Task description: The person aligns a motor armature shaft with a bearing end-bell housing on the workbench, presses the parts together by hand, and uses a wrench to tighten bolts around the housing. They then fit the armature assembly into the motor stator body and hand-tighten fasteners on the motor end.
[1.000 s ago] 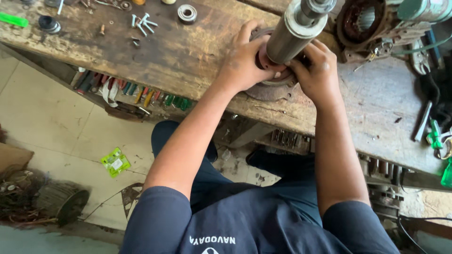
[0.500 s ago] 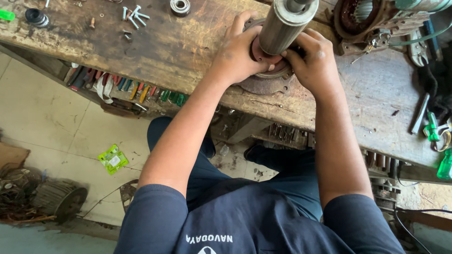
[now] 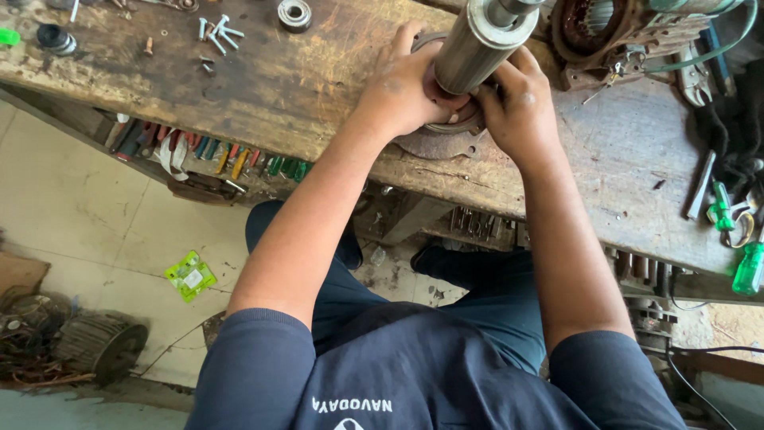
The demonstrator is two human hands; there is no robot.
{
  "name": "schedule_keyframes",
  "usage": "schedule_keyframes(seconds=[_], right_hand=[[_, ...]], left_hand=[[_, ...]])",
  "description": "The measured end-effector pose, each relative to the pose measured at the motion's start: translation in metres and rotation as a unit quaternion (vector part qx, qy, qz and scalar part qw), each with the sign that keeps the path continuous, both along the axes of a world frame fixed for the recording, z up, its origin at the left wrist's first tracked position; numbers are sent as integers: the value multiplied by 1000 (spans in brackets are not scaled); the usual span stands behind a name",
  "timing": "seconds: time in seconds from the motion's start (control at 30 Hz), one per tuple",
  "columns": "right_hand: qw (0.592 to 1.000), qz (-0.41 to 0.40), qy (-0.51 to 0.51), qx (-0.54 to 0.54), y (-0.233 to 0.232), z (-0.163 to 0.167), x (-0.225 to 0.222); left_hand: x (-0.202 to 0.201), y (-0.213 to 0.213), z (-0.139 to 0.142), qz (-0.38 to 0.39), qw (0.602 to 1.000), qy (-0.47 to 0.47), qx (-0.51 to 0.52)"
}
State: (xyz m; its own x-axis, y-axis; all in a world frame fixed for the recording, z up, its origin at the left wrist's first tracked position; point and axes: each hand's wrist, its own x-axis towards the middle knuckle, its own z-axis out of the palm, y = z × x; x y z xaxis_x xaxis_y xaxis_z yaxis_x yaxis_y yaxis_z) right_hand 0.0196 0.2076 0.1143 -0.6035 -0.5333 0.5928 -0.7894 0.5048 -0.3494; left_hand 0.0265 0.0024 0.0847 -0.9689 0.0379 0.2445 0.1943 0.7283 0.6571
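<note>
Worn wooden bench (image 3: 263, 95), seen from above, carries a steel rotor cylinder (image 3: 481, 44) standing upright on a rusty round end plate (image 3: 438, 143). Both hands clasp the cylinder's base: the left hand (image 3: 402, 84) in a clenched grip on one side, the right hand (image 3: 521, 107) wrapped around the other. Loose screws (image 3: 216, 32) and a bearing (image 3: 294, 13) lie farther left. A motor housing (image 3: 605, 32) sits just right, green screwdrivers (image 3: 736, 239) beyond it.
</note>
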Motion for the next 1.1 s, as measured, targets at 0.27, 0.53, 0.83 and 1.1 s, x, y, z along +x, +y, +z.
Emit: schedule_keyframes(seconds=[0.27,0.53,0.83,1.1], right_hand=[[998,-40,-23,-49,-1,-5,10],[998,-55,-10,-30,-2,-13,4],[993,-92,-42,-61,-6,-20,1],[991,-53,-52,-112,-2,-21,-1]], left_hand=[[2,5,13,-2,1000,-19,-19],[4,5,18,-1,999,-48,-16],[0,4,14,0,1000,-16,-11],[-1,7,18,-2,999,-35,-7]])
